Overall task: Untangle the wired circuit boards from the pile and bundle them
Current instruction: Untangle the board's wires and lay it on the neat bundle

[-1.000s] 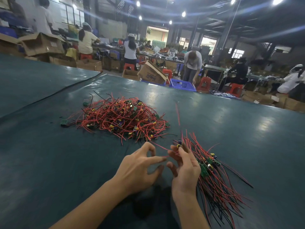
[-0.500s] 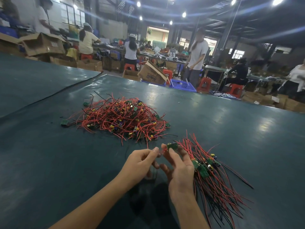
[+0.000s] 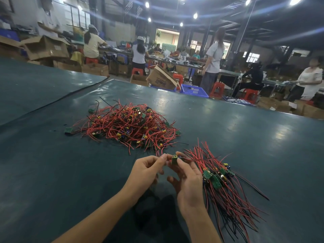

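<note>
one green board [image 3: 174, 159] is pinched in the right hand [image 3: 189, 183], low over the table [image 3: 52, 172], between the tangled pile [image 3: 129, 126] and the sorted bundle [image 3: 226, 186]. its left edge seems pinched by the left hand [image 3: 147, 170]. step judged: piece freed; next it should be laid on the bundle, lined up the same way.

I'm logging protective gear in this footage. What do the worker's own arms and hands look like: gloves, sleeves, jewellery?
The left hand and right hand are bare: no gloves, rings or watch. Both forearms are uncovered to the frame's edge, no sleeve showing.
</note>
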A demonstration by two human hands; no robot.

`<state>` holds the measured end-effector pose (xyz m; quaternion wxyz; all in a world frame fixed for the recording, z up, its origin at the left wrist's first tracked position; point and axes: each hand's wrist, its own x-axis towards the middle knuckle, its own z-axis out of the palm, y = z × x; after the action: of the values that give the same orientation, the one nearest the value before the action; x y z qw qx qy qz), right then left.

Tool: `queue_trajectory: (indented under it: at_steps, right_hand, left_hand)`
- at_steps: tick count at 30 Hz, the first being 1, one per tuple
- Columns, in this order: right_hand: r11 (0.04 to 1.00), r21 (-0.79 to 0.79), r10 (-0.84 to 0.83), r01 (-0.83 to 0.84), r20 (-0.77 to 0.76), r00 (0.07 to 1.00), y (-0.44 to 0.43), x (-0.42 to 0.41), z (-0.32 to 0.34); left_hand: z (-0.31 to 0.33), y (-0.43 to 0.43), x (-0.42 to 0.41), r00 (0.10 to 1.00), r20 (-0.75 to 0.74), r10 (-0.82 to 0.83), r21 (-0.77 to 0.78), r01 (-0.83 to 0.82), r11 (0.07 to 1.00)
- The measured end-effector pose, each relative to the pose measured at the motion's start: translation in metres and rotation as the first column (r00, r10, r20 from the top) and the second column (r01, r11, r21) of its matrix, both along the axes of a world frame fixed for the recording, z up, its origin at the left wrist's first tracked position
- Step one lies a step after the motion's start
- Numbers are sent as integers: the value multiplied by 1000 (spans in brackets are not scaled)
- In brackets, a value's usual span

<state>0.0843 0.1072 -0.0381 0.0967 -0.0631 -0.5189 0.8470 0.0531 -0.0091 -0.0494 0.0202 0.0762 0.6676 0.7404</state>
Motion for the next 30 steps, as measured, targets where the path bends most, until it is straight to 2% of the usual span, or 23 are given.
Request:
queue_trajectory:
  at_steps: [6, 11, 15, 25, 30]
  right_hand:
    - [999, 46, -13, 12, 12, 1000, -1, 0, -2]
    - [984, 147, -117, 102, 99, 988, -4, -5, -8]
    - [972, 206, -140, 113, 124, 982, -4, -7, -11]
    - [948, 314, -66, 49, 43, 997, -10, -6, -11]
    - [929, 366, -61, 53, 10, 998, -9, -4, -9]
  left_hand:
    - [-1, -4, -4, 996, -73, 43, 53, -39, 998]
    - [-1, -5, -6, 982, -154, 112, 59, -104, 993]
    - [-2, -6, -8, 979, -152, 138, 70, -129, 989]
    - [-3, -6, -9, 1000, 23, 15, 13, -15, 1000]
    - [-5, -6, -9, 996, -6, -90, -59, 90, 994]
